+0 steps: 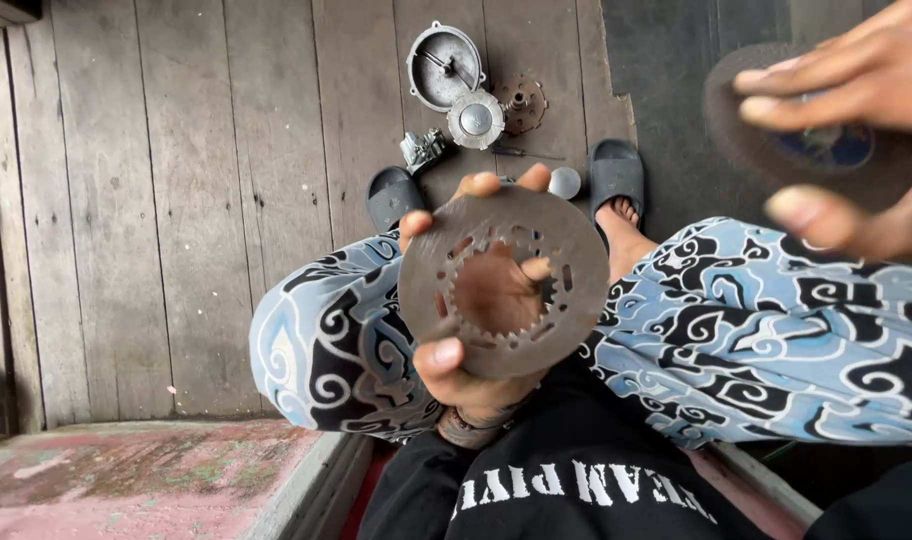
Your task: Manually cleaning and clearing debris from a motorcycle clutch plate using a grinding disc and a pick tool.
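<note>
The left hand [473,300] was closed around a round grey metal plate [504,283] with a toothed centre hole, thumb on its near rim, fingertips over the far rim and one finger hooked through the hole. It held the plate flat to the camera, above the knees in patterned blue trousers [756,320].

The right hand [848,130], at the upper right and blurred, pinched a dark round disc [766,130] with a blue centre between spread fingers; the hand ran off the edge, so most of its palm was cut off.

Farther away on the grey plank floor [176,200] lay a round metal housing cover [443,66], a small domed cap [475,119], a rusty toothed part [523,102] and a small metal block [423,149], close together. The plate hid part of a small silver round piece [565,182] between two black sandals [616,172]. A pink, worn ledge [136,480] lay near left.
</note>
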